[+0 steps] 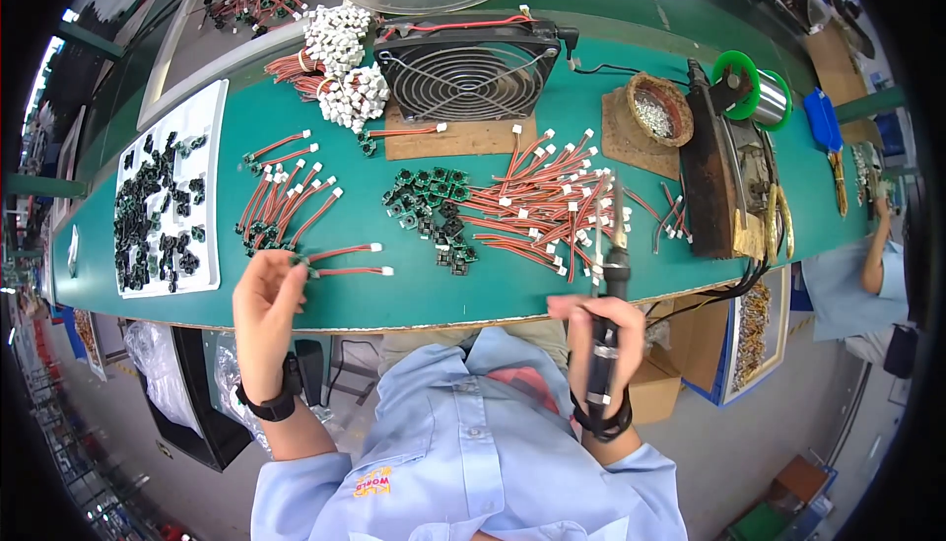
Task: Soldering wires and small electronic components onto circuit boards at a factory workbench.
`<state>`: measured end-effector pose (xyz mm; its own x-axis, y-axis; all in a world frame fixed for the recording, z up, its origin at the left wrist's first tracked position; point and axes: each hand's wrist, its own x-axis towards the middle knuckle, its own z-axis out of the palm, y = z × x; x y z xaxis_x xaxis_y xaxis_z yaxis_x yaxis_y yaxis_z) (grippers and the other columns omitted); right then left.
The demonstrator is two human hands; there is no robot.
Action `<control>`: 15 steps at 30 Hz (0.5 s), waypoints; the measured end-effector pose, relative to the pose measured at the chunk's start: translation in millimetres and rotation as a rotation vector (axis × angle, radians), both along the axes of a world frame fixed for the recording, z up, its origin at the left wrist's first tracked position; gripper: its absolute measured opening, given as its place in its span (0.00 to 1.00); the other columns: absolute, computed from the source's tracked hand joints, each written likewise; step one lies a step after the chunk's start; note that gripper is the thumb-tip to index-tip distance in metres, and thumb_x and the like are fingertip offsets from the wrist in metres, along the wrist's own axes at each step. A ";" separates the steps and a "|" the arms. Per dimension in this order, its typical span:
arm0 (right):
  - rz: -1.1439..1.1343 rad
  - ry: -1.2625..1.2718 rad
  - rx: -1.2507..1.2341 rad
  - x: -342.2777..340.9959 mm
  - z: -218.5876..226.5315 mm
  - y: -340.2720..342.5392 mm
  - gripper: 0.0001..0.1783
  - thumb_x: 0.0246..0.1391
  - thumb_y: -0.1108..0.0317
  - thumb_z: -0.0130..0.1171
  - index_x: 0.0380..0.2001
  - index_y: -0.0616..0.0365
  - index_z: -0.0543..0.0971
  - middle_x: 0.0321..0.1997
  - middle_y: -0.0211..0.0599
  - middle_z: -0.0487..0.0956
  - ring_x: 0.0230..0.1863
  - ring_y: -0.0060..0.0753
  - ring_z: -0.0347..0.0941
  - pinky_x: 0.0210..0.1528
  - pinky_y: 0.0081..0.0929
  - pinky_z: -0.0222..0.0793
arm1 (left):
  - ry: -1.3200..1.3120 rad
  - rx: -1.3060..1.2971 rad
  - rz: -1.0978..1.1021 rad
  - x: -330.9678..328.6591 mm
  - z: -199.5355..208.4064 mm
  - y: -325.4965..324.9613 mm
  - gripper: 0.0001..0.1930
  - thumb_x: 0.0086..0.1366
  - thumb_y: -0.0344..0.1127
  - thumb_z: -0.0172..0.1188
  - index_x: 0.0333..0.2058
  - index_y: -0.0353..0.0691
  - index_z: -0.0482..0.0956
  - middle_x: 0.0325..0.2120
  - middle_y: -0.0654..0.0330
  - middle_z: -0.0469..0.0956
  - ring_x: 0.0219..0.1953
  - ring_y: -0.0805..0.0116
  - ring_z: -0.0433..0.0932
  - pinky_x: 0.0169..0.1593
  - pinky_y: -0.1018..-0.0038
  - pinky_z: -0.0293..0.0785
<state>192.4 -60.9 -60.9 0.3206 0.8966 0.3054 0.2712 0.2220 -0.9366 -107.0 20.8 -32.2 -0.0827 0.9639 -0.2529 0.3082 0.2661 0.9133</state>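
Note:
My left hand (268, 295) is at the table's front edge, thumb and fingers closed around the board end of a wired circuit board (353, 271). Its red-and-white wires point right to a white plug, and a similar wired board (343, 249) lies just beyond. My right hand (609, 339) grips a black soldering iron (615, 275), its tip pointing away from me. A thin strip beside the iron is too fine to make out. In front of the iron spread many loose red-and-white wire leads (542, 201), beside a cluster of small bare circuit boards (429, 196). More wired boards (286, 206) lie beyond my left hand.
A white tray (209, 245) of small black parts lies left. At the back stand bundled wire leads (345, 58) and a black fan (468, 68). To the right are a round bowl (631, 112), a dark iron stand (714, 167) and a green solder spool (734, 73). Another person (857, 280) is far right.

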 end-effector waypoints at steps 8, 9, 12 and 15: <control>-0.059 -0.838 0.118 -12.5 -5.0 46.8 0.14 0.39 0.77 0.54 0.34 0.55 0.73 0.27 0.36 0.73 0.30 0.38 0.69 0.39 0.33 0.59 | 0.543 0.237 0.156 14.0 8.8 0.7 0.08 0.56 0.28 0.58 0.34 0.31 0.72 0.27 0.61 0.74 0.21 0.80 0.67 0.26 0.81 0.64; -0.021 -0.863 0.106 -11.2 -2.5 47.6 0.14 0.39 0.75 0.54 0.35 0.55 0.73 0.27 0.36 0.73 0.30 0.38 0.69 0.39 0.34 0.59 | 0.582 0.316 0.166 15.9 10.5 -3.2 0.09 0.55 0.27 0.59 0.34 0.32 0.72 0.28 0.59 0.74 0.20 0.78 0.68 0.26 0.80 0.64; 0.028 -0.847 0.118 -3.4 -2.4 46.9 0.14 0.39 0.74 0.54 0.35 0.54 0.73 0.27 0.35 0.72 0.30 0.38 0.69 0.39 0.34 0.59 | 0.574 0.461 0.092 31.8 18.7 -14.9 0.10 0.53 0.26 0.59 0.35 0.33 0.72 0.30 0.57 0.74 0.21 0.75 0.69 0.28 0.78 0.66; 0.061 -0.763 0.169 1.9 -1.6 43.1 0.15 0.37 0.75 0.55 0.35 0.54 0.73 0.26 0.35 0.72 0.28 0.38 0.68 0.36 0.33 0.60 | 0.385 0.543 -0.167 67.8 27.5 -26.3 0.12 0.50 0.26 0.61 0.36 0.34 0.73 0.32 0.55 0.74 0.25 0.68 0.72 0.31 0.74 0.68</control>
